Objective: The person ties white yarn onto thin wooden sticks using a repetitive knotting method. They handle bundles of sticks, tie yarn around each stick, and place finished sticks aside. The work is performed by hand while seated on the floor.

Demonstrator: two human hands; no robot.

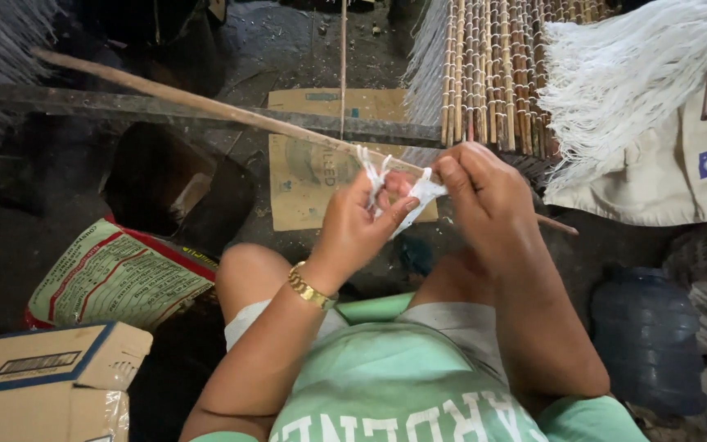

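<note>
My left hand [360, 225] and my right hand [480, 192] meet in front of me, both pinching a strand of white cord [419, 195] knotted around a long wooden stick [206, 105]. The stick runs diagonally from the upper left down toward my hands. A gold bracelet [311, 288] circles my left wrist. Just beyond my right hand hangs a woven mat of bamboo slats [493, 65] bound with white cord, and a thick fringe of loose white strands [623, 74] spills off its right side.
A flattened cardboard piece [312, 176] lies on the dark floor ahead. At left sit a printed sack [116, 274] and a cardboard box [42, 381]. A blue water jug [648, 336] stands at right, below a beige cloth [681, 176]. A metal bar [108, 105] crosses the scene.
</note>
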